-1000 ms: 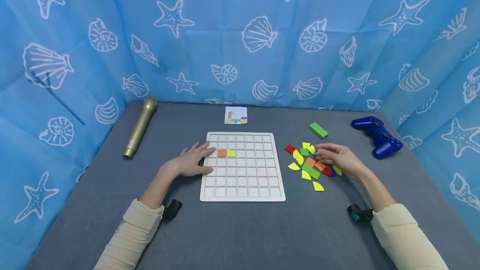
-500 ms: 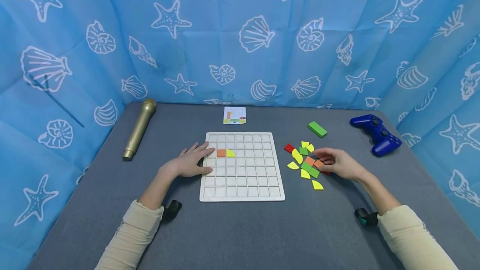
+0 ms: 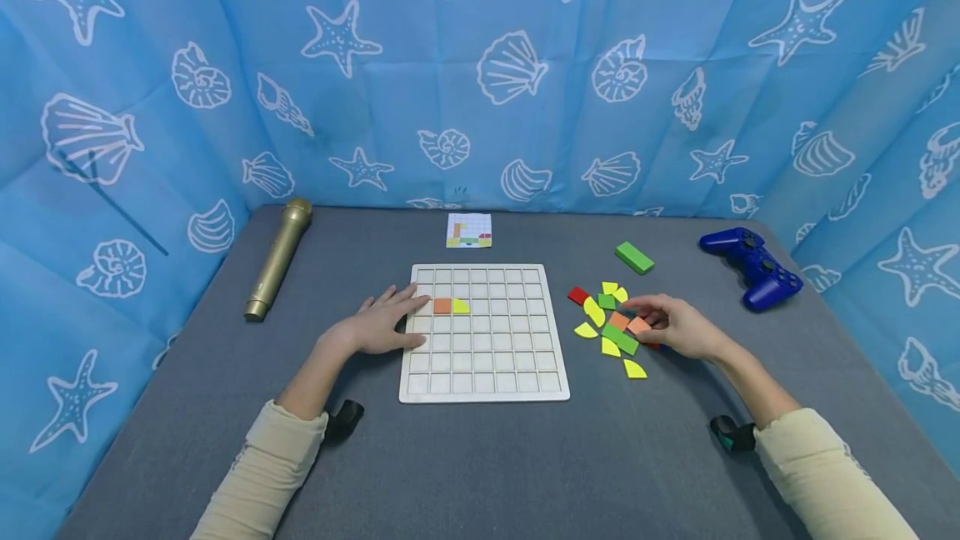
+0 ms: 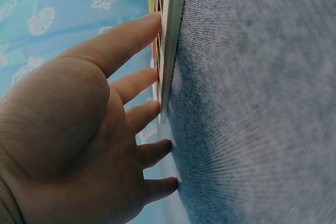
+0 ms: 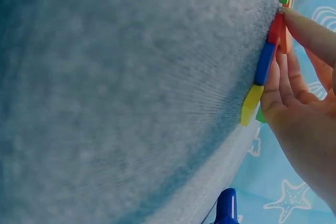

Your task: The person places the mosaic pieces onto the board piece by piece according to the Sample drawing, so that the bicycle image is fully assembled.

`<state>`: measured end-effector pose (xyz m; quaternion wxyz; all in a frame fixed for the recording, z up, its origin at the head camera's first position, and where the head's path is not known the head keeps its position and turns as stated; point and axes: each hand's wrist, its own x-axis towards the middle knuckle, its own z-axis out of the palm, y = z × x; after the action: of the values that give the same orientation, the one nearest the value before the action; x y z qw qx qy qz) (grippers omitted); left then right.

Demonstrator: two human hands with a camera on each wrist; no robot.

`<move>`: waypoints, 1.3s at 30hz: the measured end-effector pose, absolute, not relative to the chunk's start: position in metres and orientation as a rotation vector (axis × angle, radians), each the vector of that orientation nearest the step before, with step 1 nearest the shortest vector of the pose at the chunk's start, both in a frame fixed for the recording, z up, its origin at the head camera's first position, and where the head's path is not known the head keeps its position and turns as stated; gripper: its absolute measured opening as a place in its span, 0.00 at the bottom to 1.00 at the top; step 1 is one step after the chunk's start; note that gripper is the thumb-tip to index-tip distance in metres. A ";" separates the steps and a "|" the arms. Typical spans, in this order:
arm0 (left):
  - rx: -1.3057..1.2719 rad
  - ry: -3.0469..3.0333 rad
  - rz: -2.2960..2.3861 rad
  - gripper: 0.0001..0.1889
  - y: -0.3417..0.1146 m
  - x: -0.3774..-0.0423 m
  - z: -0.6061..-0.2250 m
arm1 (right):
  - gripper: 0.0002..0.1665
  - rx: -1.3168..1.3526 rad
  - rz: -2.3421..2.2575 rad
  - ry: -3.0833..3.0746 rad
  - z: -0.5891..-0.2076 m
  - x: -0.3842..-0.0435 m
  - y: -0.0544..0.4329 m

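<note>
My left hand spreads its fingers at the left edge of a white grid board, thumb and fingertips touching the rim. In the left wrist view, the lower fingertips reach the cloth beside the board. On the board, an orange square tile sits beside a yellow quarter-round tile. To the right, my right hand pinches another orange square tile between thumb and fingers, among the loose pieces. Red, blue and yellow pieces lie by the fingers in the right wrist view.
A pattern card lies behind the board. Several coloured tiles, including a long green one, are scattered right of it. A green block and blue game controller lie further right, a gold microphone at left.
My right hand has shifted slightly left and its thumb and fingers have closed on the orange tile, which has turned a little. The left hand stays at the board's edge.
</note>
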<state>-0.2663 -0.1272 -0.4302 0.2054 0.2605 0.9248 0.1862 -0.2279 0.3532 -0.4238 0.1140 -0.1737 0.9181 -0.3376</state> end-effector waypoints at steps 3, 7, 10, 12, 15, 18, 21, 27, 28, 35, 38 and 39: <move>0.723 2.585 0.512 0.38 -0.127 -0.266 -0.430 | 0.26 -0.474 -0.986 2.670 -0.421 -0.229 0.352; 0.725 2.593 0.511 0.38 -0.127 -0.266 -0.430 | 0.23 -0.427 -0.973 2.656 -0.418 -0.230 0.351; 0.735 2.595 0.514 0.38 -0.128 -0.266 -0.430 | 0.19 -0.378 -0.971 2.669 -0.417 -0.229 0.351; 0.735 2.595 0.515 0.38 -0.128 -0.266 -0.430 | 0.17 -0.347 -0.972 2.694 -0.418 -0.230 0.351; 0.732 2.598 0.514 0.38 -0.127 -0.266 -0.430 | 0.15 -0.284 -1.007 2.715 -0.416 -0.230 0.351; 0.723 2.600 0.507 0.38 -0.127 -0.266 -0.430 | 0.17 -0.186 -1.097 2.691 -0.413 -0.230 0.350; 0.724 2.602 0.507 0.38 -0.127 -0.266 -0.429 | 0.22 -0.096 -1.228 2.604 -0.409 -0.229 0.349; 0.725 2.601 0.514 0.38 -0.127 -0.265 -0.428 | 0.31 0.058 -1.459 2.390 -0.406 -0.231 0.344; 0.725 2.601 0.514 0.38 -0.127 -0.265 -0.428 | 0.32 0.081 -1.492 2.357 -0.406 -0.231 0.342; 0.743 2.599 0.510 0.38 -0.129 -0.265 -0.429 | 0.30 0.086 -1.527 2.307 -0.406 -0.234 0.322; 0.752 2.591 0.521 0.38 -0.129 -0.265 -0.430 | 0.29 0.044 -1.496 2.333 -0.408 -0.237 0.312; 0.753 2.588 0.525 0.38 -0.129 -0.265 -0.430 | 0.28 0.026 -1.488 2.339 -0.409 -0.238 0.308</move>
<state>-0.2650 -0.1290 -0.4301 0.1966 0.2688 0.9241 0.1875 -0.2376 0.3077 -0.4088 0.1838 0.0091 0.8293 -0.5276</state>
